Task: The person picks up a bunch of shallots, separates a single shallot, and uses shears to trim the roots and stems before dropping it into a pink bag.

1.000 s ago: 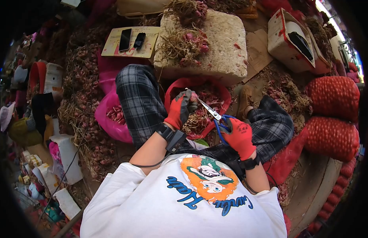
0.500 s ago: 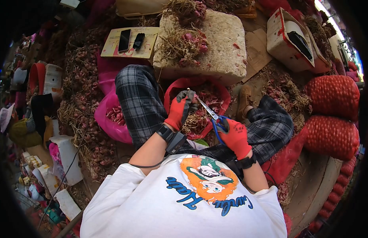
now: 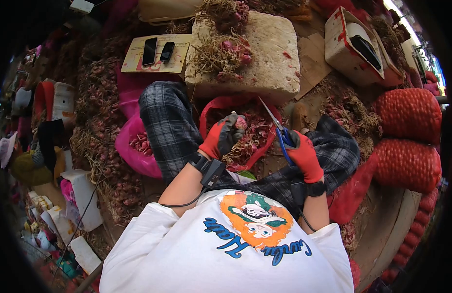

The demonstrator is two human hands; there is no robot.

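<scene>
My left hand [image 3: 222, 137], in a red and dark grey glove, is closed around a pinkish shallot [image 3: 241, 122], which shows at the fingertips. My right hand [image 3: 305, 155], gloved in red, grips the blue handles of a pair of scissors [image 3: 283, 138]. The long blades point up and to the left, apart from the shallot. Below both hands lies an open red bag [image 3: 205, 116] with loose shallots and dry stalks inside. A bright pink bag [image 3: 138, 163] with shallots sits left of my knee.
Bunched shallots [image 3: 223, 53] with dry tops rest on a foam block [image 3: 274, 49]. Left of it, a phone [image 3: 150, 51] and a small black device [image 3: 167, 52] lie on a card. More shallots [image 3: 96, 122] cover the left floor. Full red mesh sacks [image 3: 409, 117] are stacked right.
The scissors have moved right, away from my left hand, and their blades have swung more upright. The shallot in my left fingers has come into clearer view.
</scene>
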